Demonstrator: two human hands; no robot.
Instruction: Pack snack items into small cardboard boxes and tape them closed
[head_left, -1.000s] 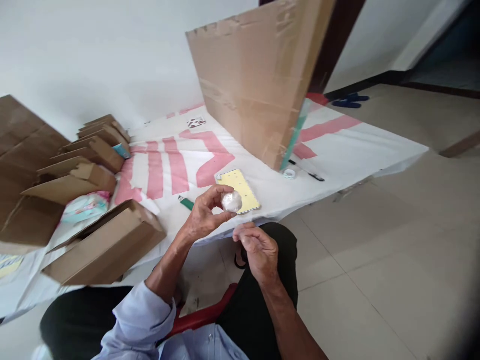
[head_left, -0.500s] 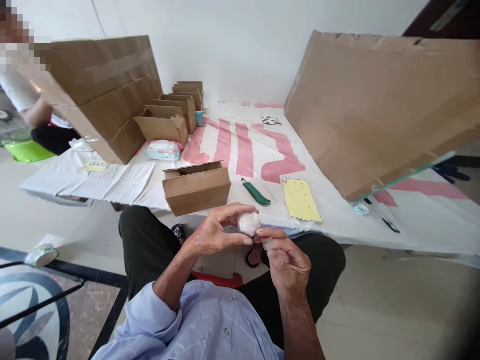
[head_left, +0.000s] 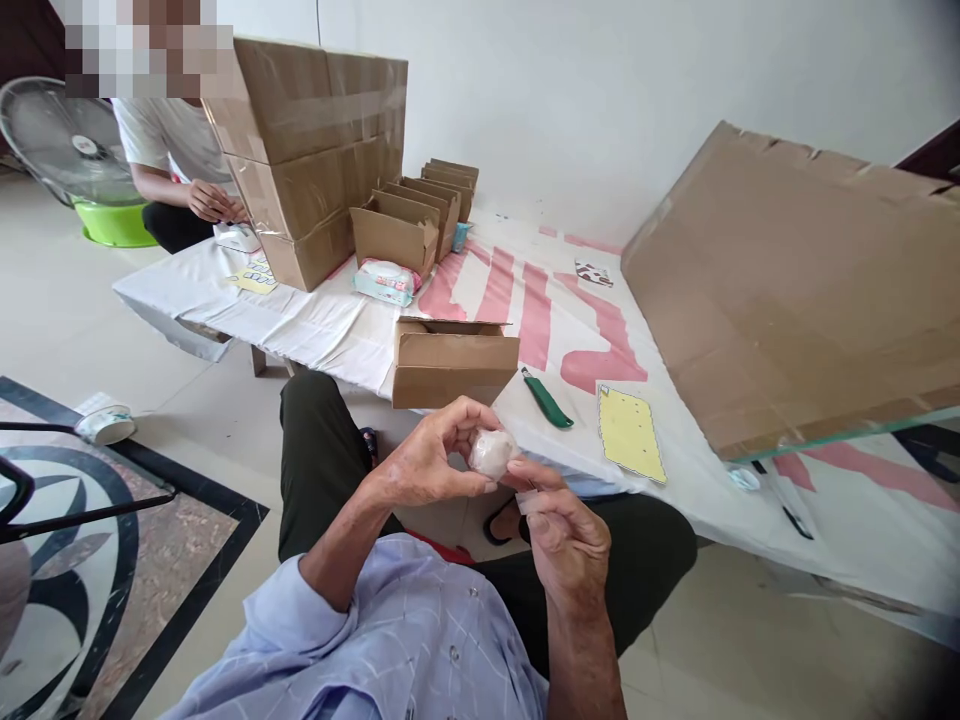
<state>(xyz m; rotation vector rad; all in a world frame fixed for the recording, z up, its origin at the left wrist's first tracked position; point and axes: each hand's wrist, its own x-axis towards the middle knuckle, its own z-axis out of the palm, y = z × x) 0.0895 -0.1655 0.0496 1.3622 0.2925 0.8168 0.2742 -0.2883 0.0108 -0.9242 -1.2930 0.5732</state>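
Observation:
Between the thumb and fingers of my left hand (head_left: 427, 460) is a round white ball in clear plastic wrap (head_left: 493, 454), held over my lap at the table's front edge. My right hand (head_left: 566, 535) pinches a small translucent strip (head_left: 528, 499), perhaps tape or film, and its index finger reaches to the ball's right side. Just beyond my hands an open small cardboard box (head_left: 457, 370) stands at the table edge. To its right lie a green utility knife (head_left: 547, 399) and a yellow card (head_left: 631, 433).
Stacked large cartons (head_left: 315, 150) stand left, beside a row of small open boxes (head_left: 394, 235) and a wipes packet (head_left: 386, 283). A big cardboard panel (head_left: 810, 300) leans at the right, near a pen (head_left: 795, 520). A person (head_left: 169, 150) sits behind the cartons, by a fan (head_left: 75, 140).
My view has swung left, so the table's things appear further right and more of the other person shows. Both hands keep their hold, with the right finger still at the ball.

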